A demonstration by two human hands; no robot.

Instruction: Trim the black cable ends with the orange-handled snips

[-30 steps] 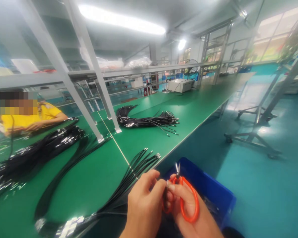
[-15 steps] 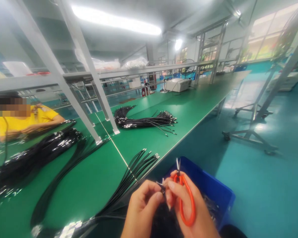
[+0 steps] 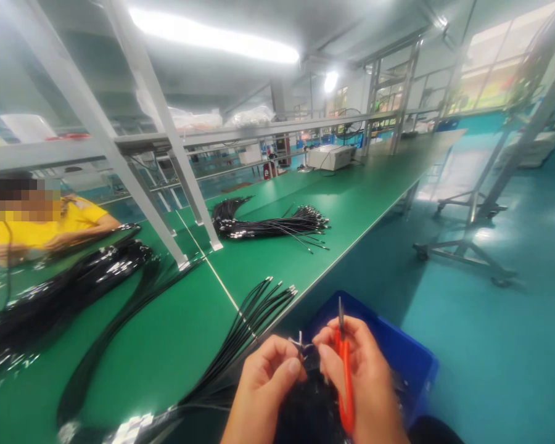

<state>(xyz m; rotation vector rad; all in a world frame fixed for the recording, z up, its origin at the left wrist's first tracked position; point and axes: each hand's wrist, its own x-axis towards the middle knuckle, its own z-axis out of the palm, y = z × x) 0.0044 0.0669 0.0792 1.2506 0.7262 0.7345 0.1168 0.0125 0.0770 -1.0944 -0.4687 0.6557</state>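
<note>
My left hand (image 3: 269, 377) pinches the end of a black cable (image 3: 300, 349) between thumb and forefinger, with short pale wires sticking up from it. My right hand (image 3: 367, 370) is closed around orange-handled scissors (image 3: 347, 388). Their blades point upward and appear together, seen nearly edge-on. A small gap separates the right fingertips from the cable end; whether they also pinch a scrap is too small to tell. A bundle of black cables (image 3: 229, 342) with bright tips lies on the green table, left of my hands.
Below my hands stands a blue bin (image 3: 407, 351). Another cable bundle (image 3: 272, 227) lies farther back on the green table (image 3: 374, 191). A shelf post (image 3: 189, 160) rises from the tabletop. Across the table, a person in a yellow shirt (image 3: 83, 213) sits near a large cable heap (image 3: 74, 277).
My right hand has drawn away to the right from the cable end. The scissors have turned so that their blades and handles now appear narrow. My left hand has barely moved.
</note>
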